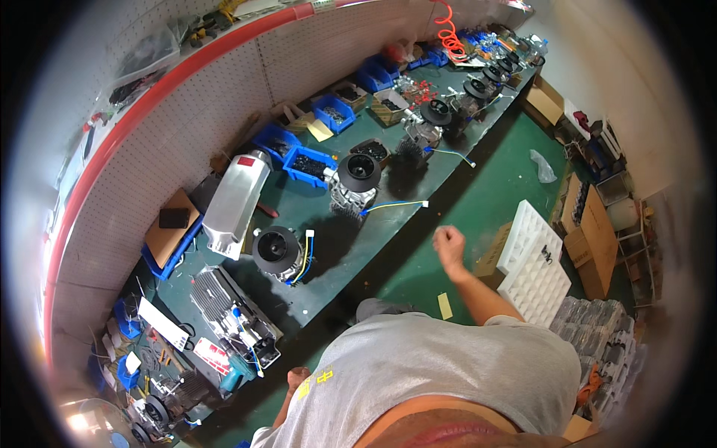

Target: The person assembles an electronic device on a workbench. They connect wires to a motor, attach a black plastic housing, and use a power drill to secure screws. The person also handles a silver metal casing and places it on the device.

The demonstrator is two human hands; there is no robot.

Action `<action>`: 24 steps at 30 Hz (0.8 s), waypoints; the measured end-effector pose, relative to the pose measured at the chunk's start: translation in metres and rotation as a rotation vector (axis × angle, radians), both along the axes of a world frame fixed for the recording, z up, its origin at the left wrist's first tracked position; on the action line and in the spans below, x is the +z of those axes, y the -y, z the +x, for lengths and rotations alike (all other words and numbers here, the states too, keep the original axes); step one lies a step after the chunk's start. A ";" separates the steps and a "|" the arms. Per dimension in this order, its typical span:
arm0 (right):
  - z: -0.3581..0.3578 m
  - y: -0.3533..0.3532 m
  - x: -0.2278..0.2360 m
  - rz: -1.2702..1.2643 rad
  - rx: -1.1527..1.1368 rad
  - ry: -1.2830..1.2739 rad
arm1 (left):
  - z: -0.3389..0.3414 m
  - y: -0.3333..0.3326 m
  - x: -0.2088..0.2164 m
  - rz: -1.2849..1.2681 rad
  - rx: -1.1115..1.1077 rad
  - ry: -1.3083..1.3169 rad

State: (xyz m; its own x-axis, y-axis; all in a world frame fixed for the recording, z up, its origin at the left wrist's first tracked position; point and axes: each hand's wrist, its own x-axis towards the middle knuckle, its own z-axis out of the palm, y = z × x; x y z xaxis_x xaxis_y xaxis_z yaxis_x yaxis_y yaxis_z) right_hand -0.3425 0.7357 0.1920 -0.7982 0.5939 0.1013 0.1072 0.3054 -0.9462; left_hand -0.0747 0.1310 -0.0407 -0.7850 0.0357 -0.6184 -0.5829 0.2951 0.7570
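Lettering and labels: a small red label [245, 160] marks the smooth, elongated silver casing [234, 201], well to the left of the fingers of the right hand [449, 246]. Yellow lettering [317, 382] runs across the soft grey shirt [433, 358], just beside the fingers of the left hand [297, 377]. A red-and-white printed sheet [212, 356] lies left of the left fingers; its print is too small to make out.

The right fingers are curled into a loose fist, with nothing seen in their grip, over the floor past the edge of the green bench [385, 228]. The left fingers are bent and partly hidden by the shirt; whether they hold anything cannot be told.

Materials and shapes: nearest the right fingers, to their upper left and apart from them, a white connector [425, 204] ends the blue and yellow wires of a blower unit [355, 187] with a round, matt black fan housing. A similar blower unit stands farther left. Up and left of the left fingers lies a grey unit [224, 299] with parallel ribs; nearer them is a teal tool [237, 372]. Right of the right fingers, white trays [517, 233] show rows of square pockets.
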 end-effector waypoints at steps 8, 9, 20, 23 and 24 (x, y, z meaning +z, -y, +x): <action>-0.210 -0.146 0.164 0.116 -0.039 -0.440 | -0.019 -0.061 0.008 -0.311 0.154 -0.003; -0.246 -0.163 0.170 0.106 -0.023 -0.462 | -0.025 -0.069 0.012 -0.321 0.158 0.012; -0.600 -0.271 0.041 0.616 0.446 0.157 | -0.075 -0.264 0.080 -0.433 0.397 0.208; -0.644 -0.297 -0.030 0.772 0.533 0.260 | -0.102 -0.312 0.097 -0.429 0.417 0.251; -0.657 -0.296 -0.041 0.770 0.555 0.355 | -0.105 -0.329 0.101 -0.430 0.433 0.268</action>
State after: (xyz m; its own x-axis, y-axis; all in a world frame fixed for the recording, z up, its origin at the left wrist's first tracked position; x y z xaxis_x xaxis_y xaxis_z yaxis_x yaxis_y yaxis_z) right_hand -0.9993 1.0322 0.1511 -1.0000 0.0035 0.0032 0.0018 0.9111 -0.4121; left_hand -0.1801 0.4597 0.0600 -0.4902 -0.5416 -0.6829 -0.8683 0.2358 0.4363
